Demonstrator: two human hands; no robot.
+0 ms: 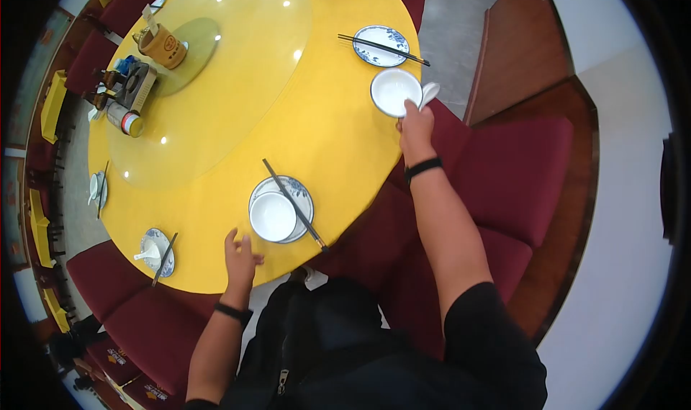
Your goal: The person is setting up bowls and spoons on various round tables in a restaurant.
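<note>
My right hand [416, 129] reaches out over the table's edge and grips the rim of a white bowl [393, 90] with a white spoon [430, 92] beside it. My left hand [240, 257] rests open on the yellow tablecloth [338, 143] near the front edge, holding nothing. Just beyond it sits a blue-patterned plate [301, 197] with a white bowl [272, 216] on it and black chopsticks [294, 203] laid across. Another patterned plate [381, 46] with chopsticks [383, 48] lies past the held bowl.
A glass turntable [216, 79] carries a yellow holder [164, 46], condiment bottles [124, 118] and a rack. More place settings [156, 253] sit around the rim. Dark red chairs [518, 172] ring the table. A black bag [317, 338] hangs at my front.
</note>
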